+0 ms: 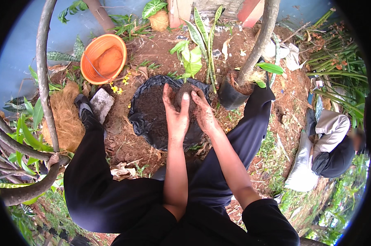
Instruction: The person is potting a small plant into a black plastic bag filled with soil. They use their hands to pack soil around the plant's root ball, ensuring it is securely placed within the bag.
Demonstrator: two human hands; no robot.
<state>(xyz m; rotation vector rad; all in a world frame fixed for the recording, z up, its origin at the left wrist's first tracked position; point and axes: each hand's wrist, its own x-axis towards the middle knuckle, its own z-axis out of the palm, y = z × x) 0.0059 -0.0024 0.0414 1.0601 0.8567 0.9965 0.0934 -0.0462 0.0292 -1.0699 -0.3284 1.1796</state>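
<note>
Both soil-smeared hands are cupped round the dark root ball of a small leafy plant, held upright over a black plastic sack of dark soil. My left hand is on the left side with its thumb up against the ball. My right hand presses from the right, fingertips at the ball's edge. The underside of the root ball is hidden by my hands.
An orange bucket, fibre pile and stone block lie left. A black pot with a woody stem stands right of the sack. Curved branches rise at left. A seated person is at far right.
</note>
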